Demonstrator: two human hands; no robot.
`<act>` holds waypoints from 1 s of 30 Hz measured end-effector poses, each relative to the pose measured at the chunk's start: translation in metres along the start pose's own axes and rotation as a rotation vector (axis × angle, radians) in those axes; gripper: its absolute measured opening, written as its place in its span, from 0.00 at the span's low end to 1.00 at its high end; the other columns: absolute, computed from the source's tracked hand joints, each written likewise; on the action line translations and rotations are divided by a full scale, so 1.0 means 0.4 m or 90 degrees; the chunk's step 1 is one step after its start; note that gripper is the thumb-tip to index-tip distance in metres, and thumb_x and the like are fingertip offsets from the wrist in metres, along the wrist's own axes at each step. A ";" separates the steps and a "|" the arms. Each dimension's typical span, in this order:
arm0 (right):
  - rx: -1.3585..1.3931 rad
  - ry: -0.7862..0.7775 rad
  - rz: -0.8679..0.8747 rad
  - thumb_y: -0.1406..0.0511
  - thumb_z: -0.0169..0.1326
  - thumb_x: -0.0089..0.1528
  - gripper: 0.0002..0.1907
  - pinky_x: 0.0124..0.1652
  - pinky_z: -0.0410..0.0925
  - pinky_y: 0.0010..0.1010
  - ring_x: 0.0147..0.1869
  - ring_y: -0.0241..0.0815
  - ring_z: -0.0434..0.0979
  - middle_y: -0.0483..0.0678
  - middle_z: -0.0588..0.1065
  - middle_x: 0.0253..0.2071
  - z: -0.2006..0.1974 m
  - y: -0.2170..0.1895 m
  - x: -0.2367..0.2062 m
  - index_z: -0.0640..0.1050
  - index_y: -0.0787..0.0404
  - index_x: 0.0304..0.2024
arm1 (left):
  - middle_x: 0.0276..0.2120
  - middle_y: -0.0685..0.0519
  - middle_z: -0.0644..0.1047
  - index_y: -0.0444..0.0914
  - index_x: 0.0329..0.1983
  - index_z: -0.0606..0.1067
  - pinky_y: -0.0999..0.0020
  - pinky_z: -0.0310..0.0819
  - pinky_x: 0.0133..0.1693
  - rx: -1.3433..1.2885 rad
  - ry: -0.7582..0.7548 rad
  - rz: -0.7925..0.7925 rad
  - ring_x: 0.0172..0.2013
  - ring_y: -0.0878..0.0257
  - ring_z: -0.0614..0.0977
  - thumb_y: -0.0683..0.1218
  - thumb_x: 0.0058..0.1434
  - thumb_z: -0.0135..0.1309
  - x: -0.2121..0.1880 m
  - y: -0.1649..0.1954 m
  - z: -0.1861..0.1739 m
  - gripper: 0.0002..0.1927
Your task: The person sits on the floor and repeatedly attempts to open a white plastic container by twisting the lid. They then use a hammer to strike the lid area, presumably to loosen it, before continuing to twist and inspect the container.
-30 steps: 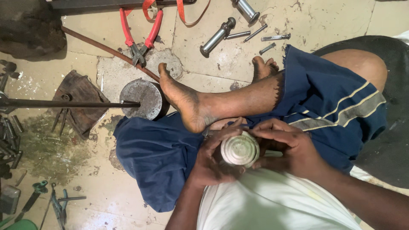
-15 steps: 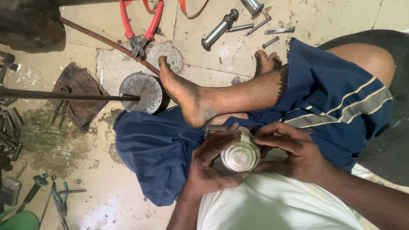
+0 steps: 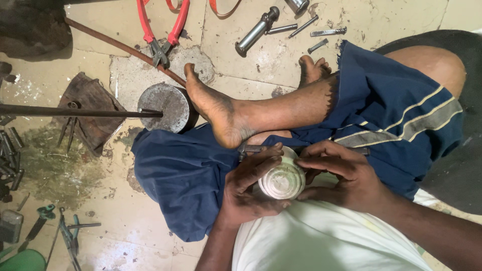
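- The round metal part [image 3: 282,179], pale and ribbed on its end face, sits between both hands, just above the lap of the person who sits on the floor.
- The left hand [image 3: 247,188] is closed around the left side of the part; its fingers lie over the top edge.
- The right hand [image 3: 346,175] presses on the right side, with the fingers curled and touching the rim.
- A dark thin tool [image 3: 251,148] lies just above the part, under the left fingers.
- Farther away on the floor are red-handled pliers [image 3: 160,30], a round metal block [image 3: 163,106] and a steel bolt [image 3: 256,31].
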State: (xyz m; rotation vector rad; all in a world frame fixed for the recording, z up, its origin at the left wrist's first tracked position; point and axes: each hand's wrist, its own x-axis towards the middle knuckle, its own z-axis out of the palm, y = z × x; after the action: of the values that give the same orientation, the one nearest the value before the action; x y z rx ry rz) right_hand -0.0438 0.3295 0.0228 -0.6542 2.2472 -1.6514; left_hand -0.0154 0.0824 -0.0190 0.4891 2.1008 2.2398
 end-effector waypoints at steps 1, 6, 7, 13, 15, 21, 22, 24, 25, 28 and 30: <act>0.006 0.000 0.000 0.68 0.74 0.47 0.33 0.45 0.80 0.27 0.52 0.41 0.81 0.53 0.75 0.53 0.000 0.000 0.000 0.78 0.62 0.56 | 0.61 0.40 0.78 0.34 0.61 0.76 0.52 0.76 0.68 -0.001 -0.002 -0.006 0.66 0.45 0.80 0.47 0.47 0.76 -0.001 0.000 -0.001 0.38; -0.006 -0.003 0.019 0.68 0.74 0.47 0.33 0.46 0.79 0.28 0.51 0.41 0.81 0.52 0.76 0.53 0.002 0.005 -0.006 0.79 0.61 0.55 | 0.62 0.40 0.78 0.34 0.63 0.76 0.52 0.76 0.69 -0.005 -0.005 -0.015 0.66 0.46 0.80 0.50 0.47 0.77 -0.004 -0.002 -0.006 0.40; -0.004 -0.005 0.026 0.68 0.74 0.47 0.33 0.46 0.79 0.29 0.51 0.41 0.81 0.52 0.76 0.53 0.002 0.007 -0.009 0.79 0.61 0.55 | 0.63 0.40 0.77 0.34 0.63 0.76 0.52 0.75 0.69 -0.009 -0.006 -0.015 0.66 0.47 0.80 0.50 0.47 0.77 -0.005 -0.003 -0.007 0.40; -0.053 -0.019 0.026 0.67 0.73 0.46 0.33 0.50 0.75 0.30 0.56 0.43 0.80 0.52 0.77 0.54 -0.007 0.012 -0.008 0.79 0.61 0.55 | 0.64 0.42 0.77 0.35 0.63 0.76 0.57 0.75 0.68 0.028 -0.011 -0.008 0.65 0.51 0.80 0.51 0.45 0.77 -0.007 -0.008 -0.014 0.41; -0.069 -0.032 0.027 0.66 0.72 0.47 0.34 0.51 0.74 0.31 0.56 0.44 0.80 0.52 0.76 0.55 -0.009 0.009 0.001 0.78 0.61 0.56 | 0.63 0.44 0.78 0.36 0.64 0.75 0.59 0.74 0.68 0.039 -0.009 -0.008 0.65 0.53 0.80 0.50 0.46 0.77 -0.007 -0.009 -0.019 0.42; -0.109 -0.030 0.020 0.62 0.72 0.47 0.38 0.53 0.73 0.32 0.58 0.45 0.78 0.53 0.75 0.58 -0.017 -0.031 0.031 0.76 0.61 0.59 | 0.62 0.47 0.78 0.38 0.68 0.73 0.61 0.75 0.67 0.036 -0.013 0.025 0.64 0.56 0.80 0.50 0.49 0.77 0.003 -0.025 -0.012 0.43; -0.119 -0.035 0.018 0.62 0.72 0.46 0.38 0.53 0.72 0.32 0.58 0.45 0.78 0.53 0.75 0.58 -0.018 -0.038 0.035 0.77 0.61 0.59 | 0.62 0.46 0.78 0.38 0.67 0.73 0.61 0.76 0.66 0.040 -0.012 0.017 0.63 0.55 0.80 0.50 0.49 0.77 0.004 -0.027 -0.010 0.43; -0.146 -0.035 -0.016 0.61 0.72 0.46 0.38 0.54 0.72 0.32 0.58 0.46 0.78 0.53 0.75 0.57 -0.019 -0.049 0.044 0.77 0.61 0.58 | 0.63 0.46 0.78 0.38 0.67 0.73 0.61 0.77 0.65 0.018 -0.017 -0.001 0.62 0.56 0.81 0.50 0.49 0.76 0.008 -0.030 -0.008 0.43; -0.163 -0.031 -0.050 0.61 0.72 0.46 0.37 0.54 0.72 0.31 0.58 0.45 0.79 0.52 0.76 0.57 -0.018 -0.051 0.050 0.77 0.60 0.58 | 0.62 0.46 0.77 0.38 0.68 0.73 0.62 0.78 0.65 -0.007 -0.023 -0.010 0.62 0.56 0.81 0.50 0.50 0.76 0.010 -0.030 -0.009 0.42; -0.176 -0.032 -0.044 0.62 0.72 0.46 0.36 0.51 0.73 0.30 0.56 0.45 0.80 0.52 0.77 0.56 -0.019 -0.057 0.058 0.77 0.60 0.57 | 0.63 0.46 0.78 0.38 0.67 0.73 0.61 0.79 0.66 -0.001 -0.028 -0.013 0.63 0.56 0.82 0.51 0.49 0.76 0.014 -0.027 -0.011 0.42; -0.174 -0.039 -0.021 0.63 0.72 0.46 0.36 0.49 0.73 0.30 0.55 0.45 0.80 0.53 0.77 0.55 -0.019 -0.056 0.062 0.77 0.61 0.57 | 0.62 0.46 0.79 0.38 0.65 0.74 0.60 0.79 0.65 0.023 -0.030 -0.018 0.63 0.55 0.82 0.51 0.47 0.77 0.016 -0.022 -0.012 0.42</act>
State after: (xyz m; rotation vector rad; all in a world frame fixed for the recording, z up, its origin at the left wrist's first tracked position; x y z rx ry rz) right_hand -0.0642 0.3176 0.0476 -0.7964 2.4515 -1.3298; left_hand -0.0243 0.0802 -0.0264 0.5059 2.1155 2.1570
